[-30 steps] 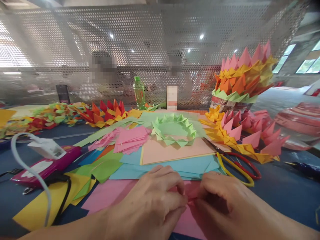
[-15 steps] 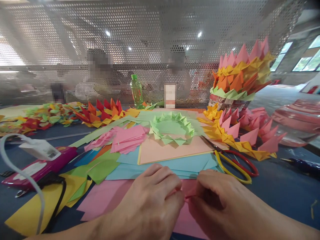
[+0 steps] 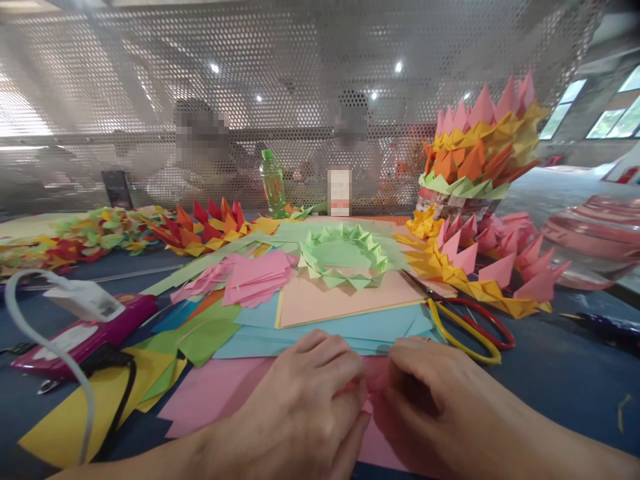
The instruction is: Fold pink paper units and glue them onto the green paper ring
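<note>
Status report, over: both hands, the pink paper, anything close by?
Left hand, right hand: curled over pink paper, grip partly hidden. Scissors lie beyond right hand.

The left hand (image 3: 313, 397) and right hand (image 3: 445, 387) are bare, with rounded knuckles and bare forearms (image 3: 545, 430), and a tiny dark mark (image 3: 426, 340), too small to make out, shows along the right hand's far edge.

We see smooth, matt paper in the pink sheets (image 3: 215, 390) at lower centre, and crisply folded paper in the pale-green ring (image 3: 357, 278) mid-frame. The perforated screen (image 3: 300, 40) across the top looks like dull metal; the magenta block (image 3: 107, 333) at left, glossy plastic.
</note>
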Demonstrator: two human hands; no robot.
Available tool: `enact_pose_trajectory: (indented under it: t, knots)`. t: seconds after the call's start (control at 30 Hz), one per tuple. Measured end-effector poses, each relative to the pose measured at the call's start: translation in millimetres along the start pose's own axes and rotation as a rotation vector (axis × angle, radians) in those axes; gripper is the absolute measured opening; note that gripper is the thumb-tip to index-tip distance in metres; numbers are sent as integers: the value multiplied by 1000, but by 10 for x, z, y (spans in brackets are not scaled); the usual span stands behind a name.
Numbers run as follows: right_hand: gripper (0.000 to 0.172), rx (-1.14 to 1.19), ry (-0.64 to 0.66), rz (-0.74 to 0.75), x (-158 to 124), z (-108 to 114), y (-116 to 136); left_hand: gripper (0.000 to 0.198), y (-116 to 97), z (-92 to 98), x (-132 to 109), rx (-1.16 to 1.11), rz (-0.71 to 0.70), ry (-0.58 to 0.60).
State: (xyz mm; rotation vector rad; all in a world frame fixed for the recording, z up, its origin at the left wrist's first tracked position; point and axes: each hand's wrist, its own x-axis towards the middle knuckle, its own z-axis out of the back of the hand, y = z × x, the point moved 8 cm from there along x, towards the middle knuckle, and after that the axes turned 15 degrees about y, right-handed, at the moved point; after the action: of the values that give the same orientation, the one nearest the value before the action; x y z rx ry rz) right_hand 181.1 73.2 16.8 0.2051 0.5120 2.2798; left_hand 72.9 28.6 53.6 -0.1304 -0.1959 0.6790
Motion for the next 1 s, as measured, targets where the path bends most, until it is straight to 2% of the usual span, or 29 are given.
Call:
enact_pose_trajectory:
  t: [0.27, 0.53, 0.63, 0.77, 1.0]
  knots:
    - [21, 6, 8, 16, 27, -2, 39, 26, 58, 14, -9, -32, 10, -46]
    - [19, 45, 82, -47, 40, -17, -8, 26, -94, -39, 10, 302, -56, 40]
    - [21, 50, 90, -57, 38, -8, 0, 28, -149, -33, -37, 346, -89, -26]
    - [21, 60, 91, -51, 36, -20, 0, 29, -152, 3, -116, 364, -65, -126]
    - [20, 84, 68, -41, 16, -26, -19, 27, -120, -44, -69, 271, -53, -168]
